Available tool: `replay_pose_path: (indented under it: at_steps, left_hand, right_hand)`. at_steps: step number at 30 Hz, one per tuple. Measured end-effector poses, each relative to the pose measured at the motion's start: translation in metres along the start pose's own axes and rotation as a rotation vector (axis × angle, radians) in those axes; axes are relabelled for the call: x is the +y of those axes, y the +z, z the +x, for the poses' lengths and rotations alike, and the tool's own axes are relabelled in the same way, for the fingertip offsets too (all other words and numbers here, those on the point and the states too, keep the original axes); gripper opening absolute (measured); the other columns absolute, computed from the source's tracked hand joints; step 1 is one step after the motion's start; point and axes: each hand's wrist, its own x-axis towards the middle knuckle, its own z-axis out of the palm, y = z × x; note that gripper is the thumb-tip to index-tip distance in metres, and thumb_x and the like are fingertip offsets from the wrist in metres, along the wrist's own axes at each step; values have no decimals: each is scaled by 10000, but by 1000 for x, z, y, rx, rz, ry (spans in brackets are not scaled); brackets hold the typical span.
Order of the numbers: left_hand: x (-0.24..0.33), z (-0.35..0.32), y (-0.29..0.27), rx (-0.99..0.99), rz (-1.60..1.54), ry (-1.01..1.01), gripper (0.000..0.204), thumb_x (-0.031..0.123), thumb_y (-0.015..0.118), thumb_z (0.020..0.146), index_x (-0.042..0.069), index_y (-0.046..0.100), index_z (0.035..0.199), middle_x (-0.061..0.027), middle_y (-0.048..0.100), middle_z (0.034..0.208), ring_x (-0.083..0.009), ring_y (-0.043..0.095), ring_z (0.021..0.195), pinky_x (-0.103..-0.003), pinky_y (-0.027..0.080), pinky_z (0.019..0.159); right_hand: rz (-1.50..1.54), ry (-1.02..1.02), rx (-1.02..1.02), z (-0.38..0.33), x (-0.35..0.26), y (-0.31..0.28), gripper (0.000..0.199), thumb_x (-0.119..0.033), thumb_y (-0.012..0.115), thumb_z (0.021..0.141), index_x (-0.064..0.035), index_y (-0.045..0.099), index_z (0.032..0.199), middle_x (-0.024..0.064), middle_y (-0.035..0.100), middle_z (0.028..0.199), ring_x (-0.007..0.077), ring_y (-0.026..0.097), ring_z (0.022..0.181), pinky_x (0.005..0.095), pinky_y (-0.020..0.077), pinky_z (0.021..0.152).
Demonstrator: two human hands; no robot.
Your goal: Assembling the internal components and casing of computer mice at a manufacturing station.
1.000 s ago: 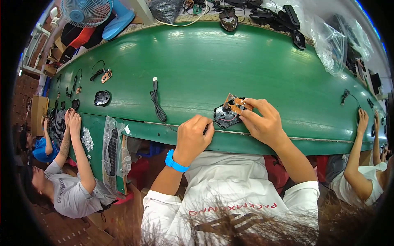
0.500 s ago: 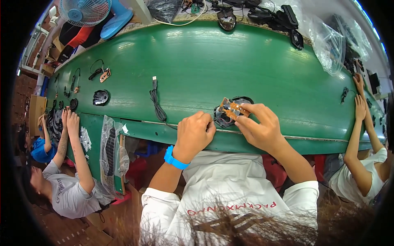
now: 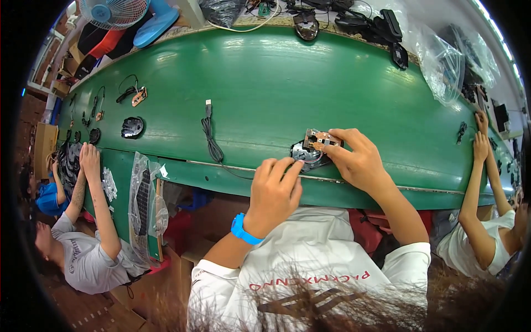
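Your right hand [image 3: 358, 157] pinches a brown circuit board [image 3: 322, 138] by its right side, between thumb and forefinger. The board sits tilted over a black computer-mouse base [image 3: 301, 151], which lies on the green worktop [image 3: 260, 83] near its front edge, right in front of you. Your left hand [image 3: 275, 185] has its forefinger and middle finger stretched toward the base, their tips at its lower left side beside a thin pale wire; the view is too small to say for sure whether they pinch that wire or only rest against the base.

To the left of your hands lies a bundled black USB cable [image 3: 213, 145], its plug pointing away from you and its tail running toward your left hand. Farther left are a glossy black mouse shell [image 3: 133, 127] and a second circuit board [image 3: 139, 97] with a black cord.

Red lettering [image 3: 354, 278] runs across the chest of your white T-shirt [image 3: 304, 235], above a dark printed stripe design; you wear a blue wristband [image 3: 245, 231] on your left wrist. The co-worker at left wears a grey T-shirt [image 3: 83, 263] with dark printing, too small to make out.
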Motion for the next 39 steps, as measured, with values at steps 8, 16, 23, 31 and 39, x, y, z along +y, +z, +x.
replay_pose_path:
  at_steps: [8,16,23,31,39]
  left_hand:
    - [7,-8,15,49,51,-24,437,22,727,747,75,705,1180,-115,625,1130,-339,570,982,-449,480,820]
    - [15,-13,26,43,137,-46,445,107,715,758,122,721,1203,-109,605,1203,-339,554,1025,-460,457,838]
    - [13,-15,30,20,165,-37,440,141,716,759,132,720,1199,-99,598,1225,-332,547,1037,-455,444,855]
    - [17,-14,31,12,173,-48,439,161,715,756,137,715,1195,-93,586,1245,-333,541,1040,-449,437,853]
    - [21,-14,30,-46,167,-70,450,124,697,743,137,728,1192,-103,567,1260,-339,521,1060,-466,433,893]
  right_hand:
    - [39,-39,11,-2,8,2,322,-31,767,790,-132,763,1096,141,692,1141,293,679,913,392,564,757]
    - [63,-12,-5,-4,9,-1,309,-17,772,780,-106,757,1075,149,696,1136,297,677,896,390,560,750]
    - [78,-11,-25,-5,15,-1,300,-19,782,775,-99,760,1062,150,699,1132,294,678,891,390,559,753]
    - [98,-20,-7,-8,21,1,295,-49,781,759,-121,761,1045,125,702,1128,289,673,891,395,548,730]
    - [257,-77,-50,-9,23,-3,319,-17,778,741,-116,757,1044,119,703,1162,300,675,927,405,562,748]
